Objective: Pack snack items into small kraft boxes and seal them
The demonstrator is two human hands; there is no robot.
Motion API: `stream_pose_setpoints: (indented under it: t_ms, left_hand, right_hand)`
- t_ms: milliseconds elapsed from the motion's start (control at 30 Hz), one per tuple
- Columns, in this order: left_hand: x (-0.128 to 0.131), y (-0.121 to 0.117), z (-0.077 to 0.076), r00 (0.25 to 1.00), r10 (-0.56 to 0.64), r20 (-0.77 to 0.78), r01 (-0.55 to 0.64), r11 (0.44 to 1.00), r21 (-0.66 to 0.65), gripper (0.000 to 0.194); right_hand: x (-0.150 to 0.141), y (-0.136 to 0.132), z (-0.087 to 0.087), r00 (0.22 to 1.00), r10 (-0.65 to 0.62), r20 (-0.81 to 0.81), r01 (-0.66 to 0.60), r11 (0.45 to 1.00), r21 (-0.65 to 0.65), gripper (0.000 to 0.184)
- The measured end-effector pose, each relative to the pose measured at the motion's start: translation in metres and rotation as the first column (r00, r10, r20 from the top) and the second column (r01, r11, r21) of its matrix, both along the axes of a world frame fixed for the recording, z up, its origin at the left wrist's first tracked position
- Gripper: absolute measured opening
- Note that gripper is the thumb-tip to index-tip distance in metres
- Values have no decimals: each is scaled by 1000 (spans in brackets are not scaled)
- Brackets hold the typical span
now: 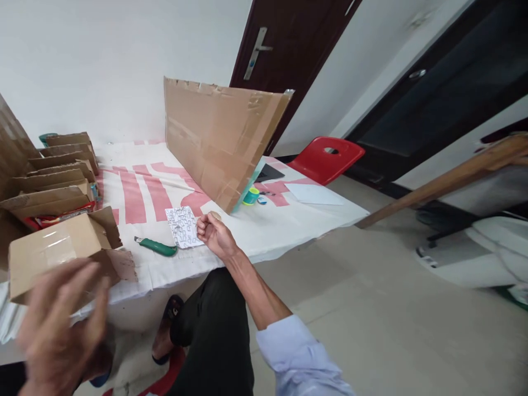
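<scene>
My right hand (218, 235) is over the table, fingers curled in and thumb bent against them. Whatever may be inside its grip is hidden. Just beside those fingers is a small white paper (181, 226) covered in dark hand-drawn marks; I cannot tell whether they touch it. A green utility knife (157, 246) lies to the paper's left. Blurred by motion, my left hand (64, 324) is raised at the lower left with its fingers apart and nothing visible in it. It partly covers a cardboard box (61, 247) with open flaps at its right end.
Cardboard compartments (58, 181) line the left, with a red packet (61, 214) inside. A large cardboard panel (218, 137) stands upright on the table (235, 236). Beyond it are a tape roll (251, 196), a white sheet (315, 194) and a red chair (325, 159).
</scene>
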State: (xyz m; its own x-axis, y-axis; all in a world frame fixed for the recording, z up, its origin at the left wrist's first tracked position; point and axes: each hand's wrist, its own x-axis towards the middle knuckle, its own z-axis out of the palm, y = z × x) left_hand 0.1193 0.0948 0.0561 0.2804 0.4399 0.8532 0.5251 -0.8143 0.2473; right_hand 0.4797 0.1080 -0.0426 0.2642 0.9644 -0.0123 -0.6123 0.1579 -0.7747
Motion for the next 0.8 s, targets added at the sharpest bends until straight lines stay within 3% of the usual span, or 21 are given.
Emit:
stream_pose_setpoints:
  t_ms: [67, 133, 267, 367, 433, 533, 600, 700, 800]
  left_hand:
    - [49, -21, -12, 968, -247, -45, 235, 954, -186, 34]
    - [91, -24, -27, 925, -377, 41, 361, 842, -402, 28]
    - [140, 3, -60, 911, -317, 266, 402, 531, -746, 37]
    - [154, 23, -80, 849, -267, 457, 521, 270, -810, 50]
    - [159, 28, -87, 806, -230, 545, 584, 156, -797, 51]
    - [164, 30, -90, 766, -194, 613, 635, 79, -769, 45]
    - [167, 30, -90, 749, -195, 633, 653, 57, -755, 42]
    - [169, 31, -90, 748, -210, 630, 654, 72, -753, 37]
    - [169, 32, -93, 753, -268, 601, 648, 143, -749, 30]
  right_hand:
    - [-10, -10, 3, 1000, 15, -14, -14, 1000, 23, 34]
    - [-22, -21, 7, 999, 34, -21, -33, 998, 45, 35]
    - [-39, -40, 18, 998, 66, -9, -65, 995, 73, 39]
    - [-43, -49, 23, 997, 58, 45, -61, 995, 81, 41]
    - [-42, -52, 24, 994, 45, 99, -52, 996, 68, 43]
    - [-40, -53, 24, 988, 29, 151, -34, 999, 36, 46]
    - [-39, -54, 23, 986, 25, 166, -29, 999, 23, 48]
    - [-37, -55, 22, 984, 26, 177, -30, 999, 21, 50]
    - [-32, -56, 20, 982, -3, 186, -3, 999, 32, 49]
